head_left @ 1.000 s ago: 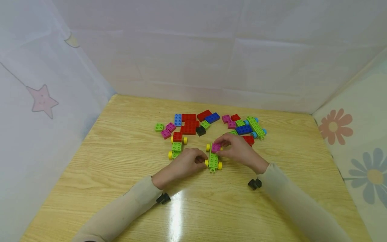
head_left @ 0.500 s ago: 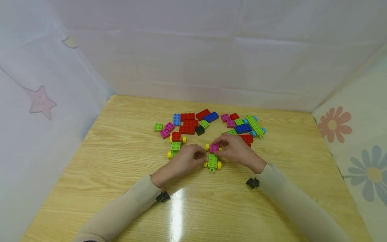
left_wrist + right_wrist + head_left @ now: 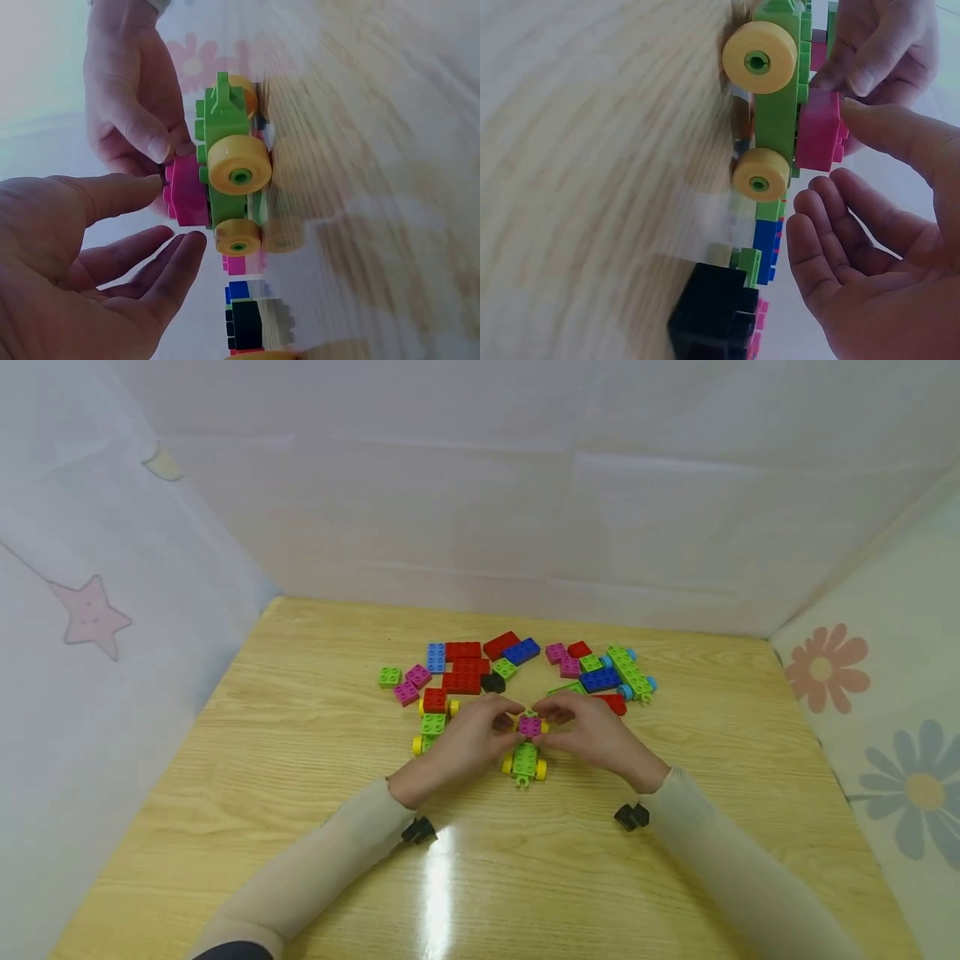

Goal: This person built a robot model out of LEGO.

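A pink 2x2 toy brick (image 3: 530, 727) sits on the far half of a green wheeled base (image 3: 525, 760) with yellow wheels and a hook at its near end. My right hand (image 3: 596, 731) pinches the brick from the right, thumb toward me and fingers at its far end. From the left, my left hand (image 3: 472, 735) has its thumb and curled fingertips at the same brick. The left wrist view shows the pink brick (image 3: 187, 191) close against the green base's studs. In the right wrist view, the right thumb lies right at the brick's (image 3: 819, 131) studded top.
Left of the hands stands a second yellow-wheeled vehicle carrying a red brick (image 3: 434, 700). Behind lie red bricks (image 3: 465, 681), a black piece (image 3: 492, 682) and a blue brick (image 3: 521, 652). At right is a green base with blue wheels (image 3: 630, 675).
My left hand has moved from beside the base's near left wheel up to the pink brick's left side. The right hand stays at the brick, which keeps its place on the base.
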### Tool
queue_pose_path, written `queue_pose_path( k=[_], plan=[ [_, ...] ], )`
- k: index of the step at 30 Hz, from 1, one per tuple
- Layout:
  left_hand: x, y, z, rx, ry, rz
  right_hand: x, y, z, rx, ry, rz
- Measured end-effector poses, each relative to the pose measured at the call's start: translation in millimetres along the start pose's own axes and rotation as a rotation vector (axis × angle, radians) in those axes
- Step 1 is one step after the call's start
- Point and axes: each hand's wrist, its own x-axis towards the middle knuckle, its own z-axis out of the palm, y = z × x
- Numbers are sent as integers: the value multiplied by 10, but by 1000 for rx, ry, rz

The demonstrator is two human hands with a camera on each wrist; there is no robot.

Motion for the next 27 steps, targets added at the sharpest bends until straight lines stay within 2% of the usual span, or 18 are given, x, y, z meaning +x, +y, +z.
queue_pose_path(
  k=[1,4,9,14,27],
  plan=[
    [-10,35,-20,-4,-5,-11,-9,8,0,10,4,6],
    [6,3,-27,2,-16,-13,-16,29,19,27,15,20],
    [31,-20,-30,-1,-29,12,-24,43,53,37,28,35],
    [55,-31,-15,4,-27,24,-32,45,61,36,34,29],
    [37,2,-3,-19,-12,5,-30,59,66,36,31,17]
  ],
)
